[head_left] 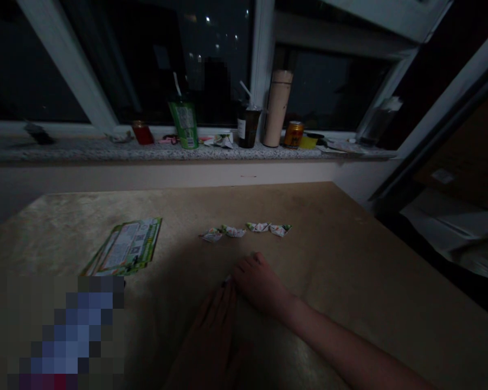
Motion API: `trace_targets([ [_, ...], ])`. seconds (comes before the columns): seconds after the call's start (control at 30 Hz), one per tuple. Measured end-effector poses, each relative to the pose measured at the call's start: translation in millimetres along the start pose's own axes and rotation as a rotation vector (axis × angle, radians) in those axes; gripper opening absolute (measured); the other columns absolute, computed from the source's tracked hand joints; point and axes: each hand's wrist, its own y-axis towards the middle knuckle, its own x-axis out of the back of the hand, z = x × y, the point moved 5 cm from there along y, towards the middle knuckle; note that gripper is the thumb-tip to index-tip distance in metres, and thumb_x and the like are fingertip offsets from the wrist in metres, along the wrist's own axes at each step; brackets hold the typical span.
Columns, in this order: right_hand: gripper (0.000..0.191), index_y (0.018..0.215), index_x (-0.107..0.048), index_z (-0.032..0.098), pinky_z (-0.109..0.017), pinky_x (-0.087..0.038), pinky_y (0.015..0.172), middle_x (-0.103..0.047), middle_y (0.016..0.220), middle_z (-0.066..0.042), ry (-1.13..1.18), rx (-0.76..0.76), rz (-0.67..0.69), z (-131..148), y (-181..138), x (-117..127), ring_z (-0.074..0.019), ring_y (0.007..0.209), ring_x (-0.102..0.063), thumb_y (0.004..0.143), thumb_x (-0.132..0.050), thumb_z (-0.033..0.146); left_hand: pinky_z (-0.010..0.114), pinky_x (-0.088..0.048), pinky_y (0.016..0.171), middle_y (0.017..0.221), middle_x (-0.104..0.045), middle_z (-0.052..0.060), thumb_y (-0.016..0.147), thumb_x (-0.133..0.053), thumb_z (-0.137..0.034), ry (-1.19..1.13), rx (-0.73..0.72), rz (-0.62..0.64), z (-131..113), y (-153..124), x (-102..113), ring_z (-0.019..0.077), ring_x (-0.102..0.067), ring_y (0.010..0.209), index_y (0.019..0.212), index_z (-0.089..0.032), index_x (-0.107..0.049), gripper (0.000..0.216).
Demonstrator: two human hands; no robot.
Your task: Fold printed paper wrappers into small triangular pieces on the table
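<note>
My left hand [211, 330] lies palm down on the tabletop, its fingers stretched out and close together. A tiny whitish piece, perhaps paper [226, 280], shows at its fingertips. Touching or nearly touching it, my right hand [256, 281] rests on the table with curled fingers; whatever may be under them is hidden. Just beyond the hands, several small folded paper pieces [258, 227], white with green printing, sit in a loose row. To the left lies a stack of green and white printed leaflets [130, 244]. The light is dim.
The wooden table [329, 260] meets a wall below a stone windowsill [126, 154]. On the sill stand a green cup with a straw [186, 122], a dark cup [249, 127], a tall pink flask [277, 108], a gold can [294, 135] and a red jar [142, 133]. The lower left is pixelated.
</note>
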Motion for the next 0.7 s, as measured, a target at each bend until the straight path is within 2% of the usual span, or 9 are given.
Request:
trace_targets([
  [0.17,0.007,0.089,-0.057,0.015,-0.037,-0.034,0.082,-0.061,0.089,-0.007,0.024,-0.003,0.018,-1.9,0.0,-3.5,-0.0205,0.087,-0.054,0.089,-0.049,0.016,0.038,-0.032,0.103,0.143,-0.037,0.015,0.086,-0.046,-0.049,-0.001,-0.019,0.001,3.5,-1.9,2.6,0.0272,-0.040,0.127,0.146,-0.008,-0.014,0.080],
  [0.27,0.010,0.087,-0.057,0.016,-0.035,-0.034,0.080,-0.061,0.088,-0.006,0.102,-0.024,0.011,-7.4,0.4,-6.9,-0.0195,0.087,-0.054,0.090,-0.048,0.018,0.039,-0.034,0.102,0.142,-0.040,0.014,0.084,-0.048,-0.053,-0.029,-0.029,0.027,6.6,1.7,4.7,0.0282,-0.043,0.125,0.146,-0.009,-0.016,0.082],
  [0.43,0.029,0.086,-0.058,0.015,-0.028,-0.035,0.075,-0.062,0.083,-0.003,0.388,-0.124,-0.154,-23.1,-7.1,4.4,-0.0134,0.078,-0.055,0.098,-0.034,0.024,0.041,-0.034,0.102,0.142,-0.040,0.013,0.081,-0.052,-0.051,-0.066,0.021,0.065,7.6,4.9,1.7,0.0293,-0.042,0.125,0.142,-0.011,-0.029,0.076],
  [0.53,0.022,0.107,-0.059,0.018,-0.030,-0.034,0.082,-0.061,0.096,-0.006,0.380,0.015,-0.203,-20.2,-20.6,15.8,-0.0161,0.092,-0.052,0.095,-0.042,0.026,0.042,-0.034,0.102,0.140,-0.043,0.012,0.081,-0.052,-0.050,-0.095,0.055,0.077,9.4,5.8,0.3,0.0292,-0.044,0.123,0.140,-0.013,-0.033,0.072],
  [0.63,0.024,0.109,-0.061,0.020,-0.034,-0.032,0.088,-0.061,0.093,-0.007,0.266,0.142,-0.194,-14.7,-36.8,20.1,-0.0182,0.094,-0.050,0.094,-0.043,0.028,0.043,-0.033,0.103,0.143,-0.039,0.012,0.082,-0.053,-0.047,-0.115,0.051,0.079,10.8,6.5,1.7,0.0297,-0.039,0.126,0.139,-0.013,-0.034,0.069],
  [0.7,0.025,0.109,-0.061,0.020,-0.035,-0.032,0.089,-0.061,0.092,-0.007,0.245,0.154,-0.199,-14.0,-43.9,19.9,-0.0186,0.095,-0.049,0.093,-0.045,0.029,0.042,-0.032,0.104,0.147,-0.031,0.012,0.083,-0.052,-0.044,-0.130,0.034,0.099,10.7,6.0,1.3,0.0293,-0.032,0.131,0.141,-0.012,-0.030,0.070],
])
